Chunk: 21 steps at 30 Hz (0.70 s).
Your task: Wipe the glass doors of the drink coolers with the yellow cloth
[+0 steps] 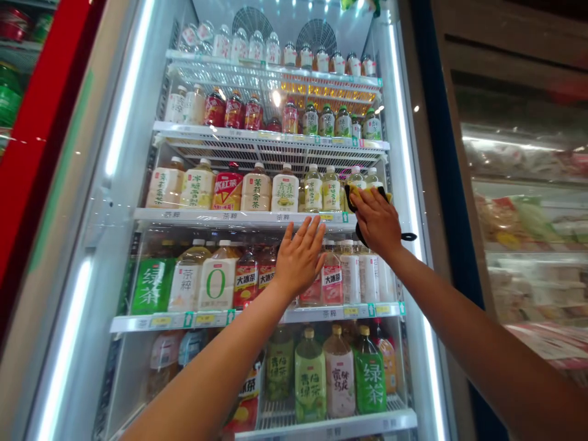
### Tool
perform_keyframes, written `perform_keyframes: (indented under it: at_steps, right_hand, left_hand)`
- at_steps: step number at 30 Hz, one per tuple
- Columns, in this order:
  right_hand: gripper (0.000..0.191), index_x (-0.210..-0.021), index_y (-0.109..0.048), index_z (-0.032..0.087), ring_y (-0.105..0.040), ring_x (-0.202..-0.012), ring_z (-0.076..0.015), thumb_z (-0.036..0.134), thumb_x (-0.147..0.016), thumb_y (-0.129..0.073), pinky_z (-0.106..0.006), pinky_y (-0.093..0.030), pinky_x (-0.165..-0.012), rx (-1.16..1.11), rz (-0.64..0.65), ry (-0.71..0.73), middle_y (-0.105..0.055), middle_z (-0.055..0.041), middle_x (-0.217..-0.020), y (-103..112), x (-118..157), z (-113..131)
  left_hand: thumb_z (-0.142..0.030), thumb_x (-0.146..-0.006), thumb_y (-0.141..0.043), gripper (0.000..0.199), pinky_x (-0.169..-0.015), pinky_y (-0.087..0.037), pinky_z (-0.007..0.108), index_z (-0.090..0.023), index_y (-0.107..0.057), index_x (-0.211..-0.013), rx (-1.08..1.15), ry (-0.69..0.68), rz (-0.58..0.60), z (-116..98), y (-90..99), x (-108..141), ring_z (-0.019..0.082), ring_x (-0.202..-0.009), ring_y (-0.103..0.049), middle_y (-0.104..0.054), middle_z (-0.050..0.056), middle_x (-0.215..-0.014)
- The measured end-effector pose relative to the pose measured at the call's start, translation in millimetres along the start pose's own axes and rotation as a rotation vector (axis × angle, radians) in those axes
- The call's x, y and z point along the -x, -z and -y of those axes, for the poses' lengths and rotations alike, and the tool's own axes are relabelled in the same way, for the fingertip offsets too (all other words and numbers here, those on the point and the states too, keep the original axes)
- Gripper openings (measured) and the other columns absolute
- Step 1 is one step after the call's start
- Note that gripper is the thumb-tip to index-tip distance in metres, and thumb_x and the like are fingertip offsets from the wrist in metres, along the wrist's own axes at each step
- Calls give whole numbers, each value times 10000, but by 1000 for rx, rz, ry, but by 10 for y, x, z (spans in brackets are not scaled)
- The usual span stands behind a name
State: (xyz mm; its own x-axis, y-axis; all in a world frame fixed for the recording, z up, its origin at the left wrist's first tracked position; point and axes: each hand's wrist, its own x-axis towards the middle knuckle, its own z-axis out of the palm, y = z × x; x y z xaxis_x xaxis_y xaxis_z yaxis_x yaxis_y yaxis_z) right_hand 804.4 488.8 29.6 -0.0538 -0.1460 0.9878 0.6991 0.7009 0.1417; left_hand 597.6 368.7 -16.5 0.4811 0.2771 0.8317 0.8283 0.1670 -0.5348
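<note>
My left hand (301,254) rests with its fingers stretched out flat against the glass door of a drinks fridge, in front of the fourth shelf. My right hand (379,223) presses a black and yellow cloth (353,199) to the same glass, higher up and to the right. Part of the cloth is hidden under the fingers, and a black loop (408,237) sticks out at its right side. Behind the glass, white-capped bottles (331,188) stand near the cloth, and bottles with red labels (332,278) are partly covered by my left hand.
Rows of bottled drinks fill several white shelves (202,214). Bright light strips (131,92) run down both sides of the fridge. Further right is another chilled display with packed food (519,220). A red frame (50,104) borders a neighbouring unit at the left.
</note>
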Motion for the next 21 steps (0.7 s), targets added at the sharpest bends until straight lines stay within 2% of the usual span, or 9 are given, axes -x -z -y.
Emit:
perform_keyframes:
  at_steps: [2,4,7,10,12,14,16,19,21]
  right_hand:
    - [498,-1516,-497,330,-375,-1500,-336,287,-1025,-420,-649,-344,-1173,-7,-50,-55,-510,-21,-1569,-130,-207,175]
    - [506,-1529,-478,327,-356,-1507,-351,293,-1026,-428,-670,-322,-1176,-14,-57,-65,-495,-32,-1579,-215,-284,380]
    - [512,-1530,-463,352,-324,-1527,-328,267,-1025,-440,-661,-307,-1193,-26,28,25,-479,-3,-1592,-182,-111,565]
    - [516,-1509,-476,387,-331,-1531,-271,232,-1017,-457,-592,-316,-1224,-57,123,182,-488,55,-1582,-45,168,519]
    - [487,-1483,-515,374,-357,-1519,-259,234,-1021,-451,-558,-340,-1221,-65,126,204,-524,52,-1555,5,225,446]
    - [466,-1463,-548,345,-381,-1504,-279,238,-1024,-435,-575,-354,-1205,-60,76,127,-546,23,-1539,-31,115,445]
    - [469,-1460,-558,324,-392,-1493,-316,236,-1016,-435,-624,-346,-1186,-54,2,9,-542,-9,-1544,-150,-116,576]
    - [491,-1469,-554,308,-370,-1497,-363,229,-993,-459,-691,-314,-1163,-57,-70,-122,-516,-39,-1564,-375,-453,992]
    - [513,-1486,-533,311,-347,-1509,-358,221,-987,-458,-699,-288,-1169,-65,-64,-127,-500,-36,-1577,-461,-515,1291]
  left_hand:
    - [-412,-1032,-414,653,-1302,-96,509,-132,-264,-1603,1,33,14,77,42,12,244,-1591,-160,-256,118,-1694]
    - [-406,-1038,-398,642,-1299,-116,499,-119,-275,-1599,1,64,21,152,87,33,251,-1589,-171,-247,124,-1695]
    - [-400,-1039,-389,637,-1294,-124,509,-105,-286,-1594,-9,93,18,261,149,94,265,-1586,-184,-263,137,-1688]
    - [-394,-1034,-395,638,-1286,-123,547,-129,-272,-1601,-23,90,18,377,194,180,273,-1584,-195,-283,135,-1682]
    - [-394,-1031,-400,641,-1282,-134,550,-144,-261,-1605,-30,79,22,458,219,240,269,-1583,-200,-279,131,-1685]
    - [-398,-1031,-403,639,-1281,-146,543,-142,-268,-1601,-38,87,26,540,247,296,266,-1582,-205,-275,134,-1686]
    - [-403,-1033,-404,633,-1278,-152,546,-135,-287,-1594,-47,108,34,616,276,345,270,-1580,-212,-277,136,-1685]
    - [-417,-1027,-427,645,-1280,-147,556,-143,-293,-1596,-59,108,58,699,315,408,279,-1578,-218,-276,127,-1686]
    - [-428,-1024,-436,653,-1283,-128,569,-164,-288,-1603,-58,95,73,729,334,448,278,-1579,-213,-265,113,-1690]
